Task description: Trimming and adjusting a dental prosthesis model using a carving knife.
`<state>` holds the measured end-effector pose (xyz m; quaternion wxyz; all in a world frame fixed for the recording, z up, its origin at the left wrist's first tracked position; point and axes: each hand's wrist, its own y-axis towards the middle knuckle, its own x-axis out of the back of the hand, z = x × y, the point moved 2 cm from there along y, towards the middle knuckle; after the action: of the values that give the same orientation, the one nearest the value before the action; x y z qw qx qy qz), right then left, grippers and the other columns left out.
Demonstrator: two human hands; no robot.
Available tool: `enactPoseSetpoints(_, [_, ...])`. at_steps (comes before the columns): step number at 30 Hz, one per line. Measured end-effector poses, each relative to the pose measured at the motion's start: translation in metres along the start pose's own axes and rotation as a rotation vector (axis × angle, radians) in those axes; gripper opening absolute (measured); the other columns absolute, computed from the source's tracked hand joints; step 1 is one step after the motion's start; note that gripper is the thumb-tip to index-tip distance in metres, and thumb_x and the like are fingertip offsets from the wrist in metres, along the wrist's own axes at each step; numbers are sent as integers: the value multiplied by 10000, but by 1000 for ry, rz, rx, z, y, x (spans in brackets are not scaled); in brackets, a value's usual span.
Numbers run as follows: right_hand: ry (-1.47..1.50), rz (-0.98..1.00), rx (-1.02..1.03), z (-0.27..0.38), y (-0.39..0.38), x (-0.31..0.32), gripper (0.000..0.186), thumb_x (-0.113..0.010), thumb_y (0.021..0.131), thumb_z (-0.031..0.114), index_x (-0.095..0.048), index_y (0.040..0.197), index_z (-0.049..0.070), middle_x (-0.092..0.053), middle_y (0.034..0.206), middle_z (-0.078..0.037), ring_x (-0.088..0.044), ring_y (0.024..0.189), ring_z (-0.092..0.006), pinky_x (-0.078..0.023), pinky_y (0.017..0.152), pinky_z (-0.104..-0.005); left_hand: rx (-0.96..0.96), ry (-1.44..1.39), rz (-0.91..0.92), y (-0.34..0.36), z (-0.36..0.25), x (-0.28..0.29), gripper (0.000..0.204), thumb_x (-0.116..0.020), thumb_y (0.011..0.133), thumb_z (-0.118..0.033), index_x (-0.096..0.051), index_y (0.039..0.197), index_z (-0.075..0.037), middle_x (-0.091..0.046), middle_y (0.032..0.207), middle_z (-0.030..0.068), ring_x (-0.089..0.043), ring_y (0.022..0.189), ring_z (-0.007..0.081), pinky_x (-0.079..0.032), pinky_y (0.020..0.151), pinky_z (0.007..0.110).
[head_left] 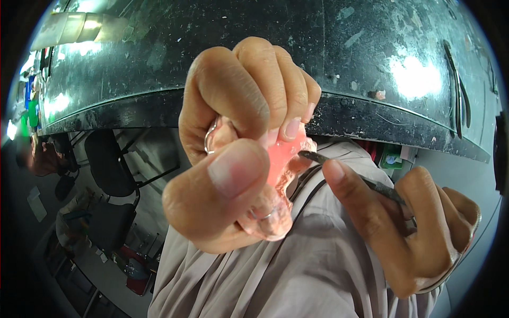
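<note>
My left hand [233,100] is raised in front of my lap, its fingers and thumb closed around a pink dental plate [279,159]. A bent metal wire [210,135] loops out on one side of the plate, and its lower end looks glossy and see-through. Much of the plate is hidden behind my fingers. From the right, my right hand [413,228] grips a slim dark metal carving tool [380,188], with the index finger stretched along it. The tool's curved tip meets or nearly meets the rough right edge of the plate; contact is hard to tell.
A dark, scuffed bench [360,119] runs across ahead of me. On its right side lies a long dark two-armed metal tool [458,90], with a small pinkish scrap [379,95] nearer the middle. Black chairs [108,164] stand at the left; a blurred person [45,159] appears beyond.
</note>
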<state>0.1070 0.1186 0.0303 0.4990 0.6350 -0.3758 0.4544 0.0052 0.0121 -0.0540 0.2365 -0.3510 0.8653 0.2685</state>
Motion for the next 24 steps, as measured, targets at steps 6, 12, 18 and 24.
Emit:
enactPoseSetpoints(6, [113,174,-84,12,-10,-6,530,-698,539,32,-675,1066,86,-356,578,17,-280,416,-43,-188,337,-196,-15,34,36,0,-3,4,216,-569,736,-273,-401,686,-147,-393,730,-23,-360,675,103,-281,638,261])
enactPoseSetpoints(12, [161,37,-159,21,-23,-25,511,-662,546,-17,-677,1050,63,-407,588,20,-274,432,-42,-145,348,-204,-50,108,51,0,-10,5,252,-559,735,-293,-378,653,-138,-377,713,-19,-345,653,113,-257,637,282])
enactPoseSetpoints(18, [259,21,-309,23,-25,-31,551,-640,531,-19,-669,1073,79,-347,571,39,-235,434,-49,-126,369,-240,-110,183,-16,-3,-9,0,273,-568,709,-302,-356,641,-143,-361,708,-11,-341,653,119,-257,639,286])
enactPoseSetpoints(24, [482,11,-392,21,-29,-38,538,-629,560,-37,-663,1084,80,-256,567,26,-240,423,-72,-143,365,-245,-216,156,-52,-2,-1,-4,281,-571,703,-295,-352,634,-134,-351,686,-7,-340,643,122,-257,630,284])
